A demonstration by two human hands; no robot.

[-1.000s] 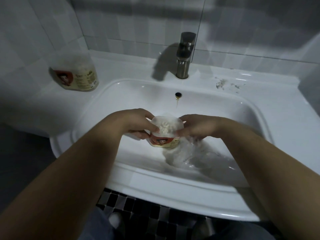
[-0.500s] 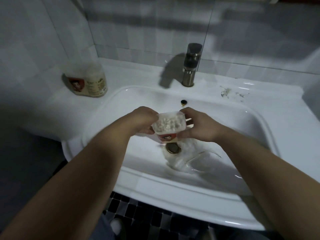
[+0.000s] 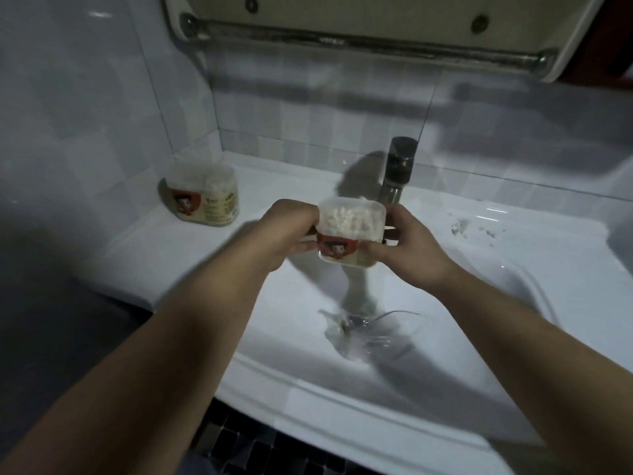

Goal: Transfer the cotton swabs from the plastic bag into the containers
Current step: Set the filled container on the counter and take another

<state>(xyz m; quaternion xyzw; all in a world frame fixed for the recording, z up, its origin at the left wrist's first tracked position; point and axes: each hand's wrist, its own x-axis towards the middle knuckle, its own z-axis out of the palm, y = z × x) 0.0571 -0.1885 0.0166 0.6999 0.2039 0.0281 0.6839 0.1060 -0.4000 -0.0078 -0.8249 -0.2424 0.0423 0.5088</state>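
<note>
A clear plastic container (image 3: 349, 231) with a red label is full of white cotton swabs and is held up over the sink. My left hand (image 3: 287, 234) grips its left side and my right hand (image 3: 407, 245) grips its right side. A crumpled clear plastic bag (image 3: 366, 334) lies in the bottom of the basin (image 3: 513, 303). A second container (image 3: 202, 197) with the same label, also holding swabs, stands on the counter at the back left.
A metal faucet (image 3: 399, 173) rises behind the held container. Above hangs a cabinet with a metal bar (image 3: 359, 42). Specks of debris (image 3: 472, 228) lie on the counter to the right. Dark mosaic floor (image 3: 260, 450) shows below the sink edge.
Both hands have lifted the swab container up out of the basin toward the faucet. The plastic bag stays in the basin. The view has tilted upward, showing the cabinet.
</note>
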